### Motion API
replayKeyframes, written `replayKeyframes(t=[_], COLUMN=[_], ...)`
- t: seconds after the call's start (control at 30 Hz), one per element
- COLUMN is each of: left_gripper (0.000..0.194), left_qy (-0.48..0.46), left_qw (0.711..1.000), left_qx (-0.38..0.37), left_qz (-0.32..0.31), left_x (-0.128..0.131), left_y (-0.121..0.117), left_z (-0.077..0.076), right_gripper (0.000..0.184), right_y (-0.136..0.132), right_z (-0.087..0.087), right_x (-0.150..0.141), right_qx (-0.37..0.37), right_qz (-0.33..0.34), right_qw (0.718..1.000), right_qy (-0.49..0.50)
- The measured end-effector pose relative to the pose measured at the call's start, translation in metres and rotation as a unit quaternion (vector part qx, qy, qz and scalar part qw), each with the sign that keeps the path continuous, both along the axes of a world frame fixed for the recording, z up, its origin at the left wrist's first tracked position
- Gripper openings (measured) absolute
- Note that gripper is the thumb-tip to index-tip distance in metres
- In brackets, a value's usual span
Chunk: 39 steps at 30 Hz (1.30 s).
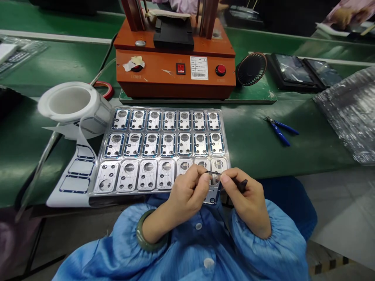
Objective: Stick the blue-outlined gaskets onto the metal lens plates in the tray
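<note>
My left hand (189, 191) is closed, thumb and index finger pinched at one end of a thin dark strip (214, 172). Opposite it, my right hand (247, 197) is closed around a slim black tool (241, 185), whose kind is mostly hidden by the fingers. The strip spans the gap between both sets of fingertips. Below them, a metal plate with a dark blue border (212, 195) shows partly at the tray's front right corner; I cannot tell what supports it. The clear plastic tray (225, 146) holds rows of silver plates, the two back rows blue-bordered, the front row mostly plain.
A roll of white backing (70, 99) with blue frame stickers (76, 183) trails off to the left. Behind the tray stands an orange press machine (175, 84). Blue-handled cutters (279, 130), a small black fan (252, 69) and stacked clear trays (351, 109) lie to the right.
</note>
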<state>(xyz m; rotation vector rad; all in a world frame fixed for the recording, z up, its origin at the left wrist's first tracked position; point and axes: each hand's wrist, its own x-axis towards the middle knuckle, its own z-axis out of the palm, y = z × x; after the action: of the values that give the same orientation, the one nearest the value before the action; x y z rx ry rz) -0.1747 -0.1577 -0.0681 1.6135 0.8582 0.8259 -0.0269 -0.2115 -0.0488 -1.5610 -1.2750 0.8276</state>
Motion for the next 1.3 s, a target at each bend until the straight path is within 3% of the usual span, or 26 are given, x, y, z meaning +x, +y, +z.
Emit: replayKeyframes(t=[0.47,0.7,1.0,1.13,1.3], left_gripper=[0.016,0.017,0.014,0.014,0.013], left_qy=[0.026,0.003,0.028,0.042,0.054], left_qw=[0.998,0.997,0.997,0.992,0.989], left_qx=[-0.014,-0.05,0.007,0.063,0.081], left_qz=[-0.053,-0.059,-0.068,-0.097,-0.114], left_x=[0.0,-0.001,-0.001,-0.002,-0.005], left_y=[0.005,0.005,0.006,0.008,0.009], left_z=[0.002,-0.001,0.002,0.003,0.002], right_gripper=[0.026,0.024,0.024,0.022,0.023], right_y=[0.003,0.004,0.006,0.007,0.006], right_z=[-0.004,-0.004,-0.001,-0.001,0.0], right_x=[0.002,0.01,0.008,0.004,0.003], right_qx=[-0.04,-0.051,-0.063,-0.071,-0.069], right_qz=[-0.007,0.036,0.034,0.029,0.036], right_qw=[0.996,0.987,0.988,0.994,0.995], right_qy=[0.082,0.145,0.134,0.083,0.062])
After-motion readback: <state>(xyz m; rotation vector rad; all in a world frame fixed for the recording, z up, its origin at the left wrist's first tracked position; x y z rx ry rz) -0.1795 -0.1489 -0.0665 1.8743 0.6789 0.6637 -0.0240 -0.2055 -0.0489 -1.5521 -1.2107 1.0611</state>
